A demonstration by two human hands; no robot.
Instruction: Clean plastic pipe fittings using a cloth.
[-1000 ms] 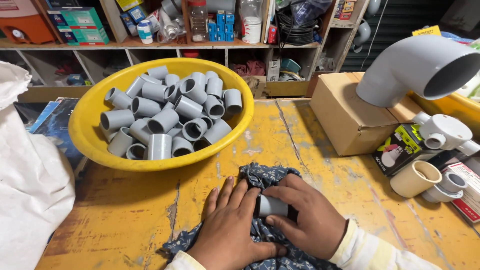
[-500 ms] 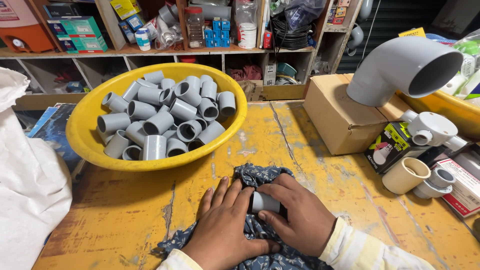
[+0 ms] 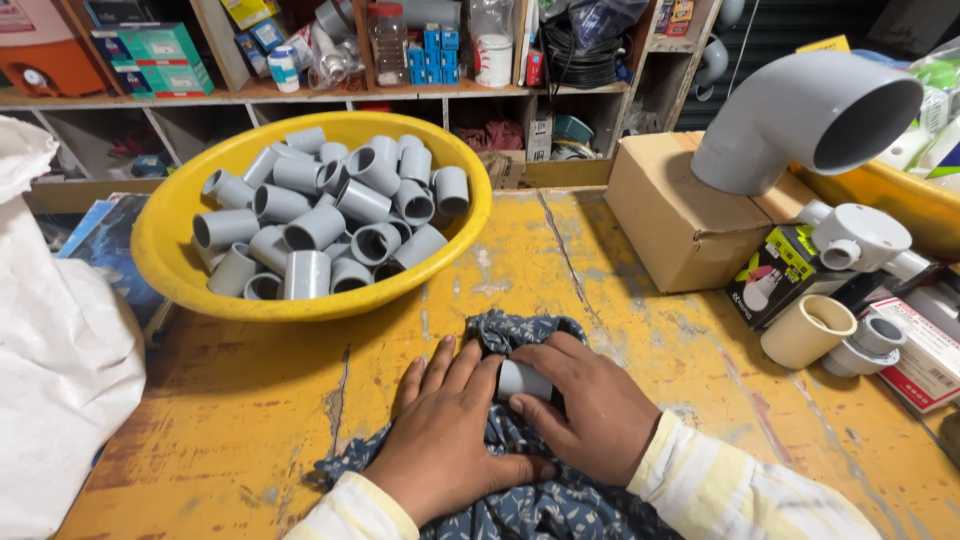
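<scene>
We are pressing our left hand [image 3: 445, 440] flat on the blue patterned cloth [image 3: 540, 500]. Our right hand [image 3: 585, 415] is gripping the short grey plastic pipe coupling [image 3: 522, 380], shifted slightly leftward since a second ago, so wiping seems ongoing.

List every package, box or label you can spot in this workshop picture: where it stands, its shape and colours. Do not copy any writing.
Plain brown cardboard box: on the yellow table, right of the bowl.
Small black box with yellow-green panel: in front of the cardboard box.
Flat red and white packet: at the table's right edge.
Teal boxes: stacked on the upper left shelf.
Small blue boxes: on the middle shelf.
</scene>
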